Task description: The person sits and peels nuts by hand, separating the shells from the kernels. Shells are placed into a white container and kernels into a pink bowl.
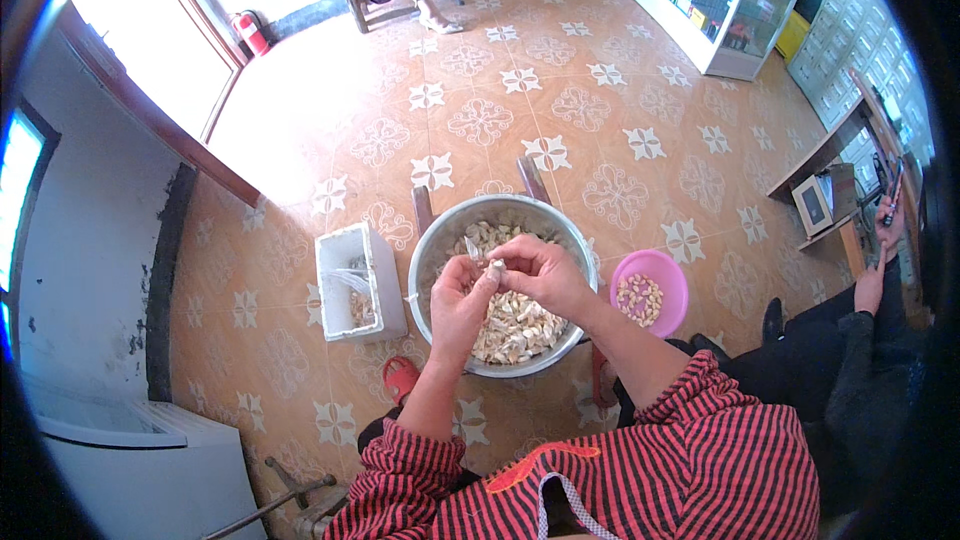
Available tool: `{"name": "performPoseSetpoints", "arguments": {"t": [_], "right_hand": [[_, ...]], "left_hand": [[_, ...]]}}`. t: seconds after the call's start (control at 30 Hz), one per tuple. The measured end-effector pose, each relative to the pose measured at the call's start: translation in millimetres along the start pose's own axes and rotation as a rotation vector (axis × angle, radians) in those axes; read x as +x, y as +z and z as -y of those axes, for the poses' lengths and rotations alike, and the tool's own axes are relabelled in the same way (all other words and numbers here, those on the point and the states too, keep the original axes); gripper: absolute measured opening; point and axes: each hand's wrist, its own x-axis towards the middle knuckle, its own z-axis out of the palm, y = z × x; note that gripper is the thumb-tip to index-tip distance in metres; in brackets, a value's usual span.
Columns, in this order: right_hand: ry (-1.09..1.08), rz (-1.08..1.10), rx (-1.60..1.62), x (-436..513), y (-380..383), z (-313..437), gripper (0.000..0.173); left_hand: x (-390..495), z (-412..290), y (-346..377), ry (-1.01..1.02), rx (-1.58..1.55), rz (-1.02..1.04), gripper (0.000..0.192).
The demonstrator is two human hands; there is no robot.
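Both hands meet above a large metal basin heaped with unpeeled garlic cloves. Between the fingertips of my left hand and my right hand is a small pale garlic clove, pinched from both sides. The basin rests on a wooden stool whose ends stick out beyond its far rim. To its right on the floor, a pink plastic bowl holds pale peeled cloves. Left of the basin stands a white foam box with skins and clear plastic inside.
One person sits on a stool at the far wall; another sits close on my right, hands by a wooden desk. A glass display cabinet is at the far right, a fire extinguisher by the doorway, a white appliance at the lower left.
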Motion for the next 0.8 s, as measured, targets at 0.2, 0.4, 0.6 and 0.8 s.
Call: {"name": "performPoseSetpoints", "arguments": {"t": [0.2,0.4,0.6,0.8], "right_hand": [[0.091,-0.002,0.075,-2.1,-3.9,3.4,0.024],[0.156,0.001,0.081,-2.7,-0.4,12.8,0.022],[0.135,0.034,0.066,-3.6,-1.4,12.4,0.022],[0.122,0.021,0.055,-4.5,-2.0,10.8,0.019]], "left_hand": [[0.3,6.0,4.1,0.081,0.188,-0.005,0.017],[-5.6,1.0,9.6,0.213,0.563,-0.09,0.015],[-9.4,-3.5,13.1,0.255,0.793,-0.103,0.02],[-10.3,-3.5,14.4,0.301,0.84,-0.103,0.022]]}}
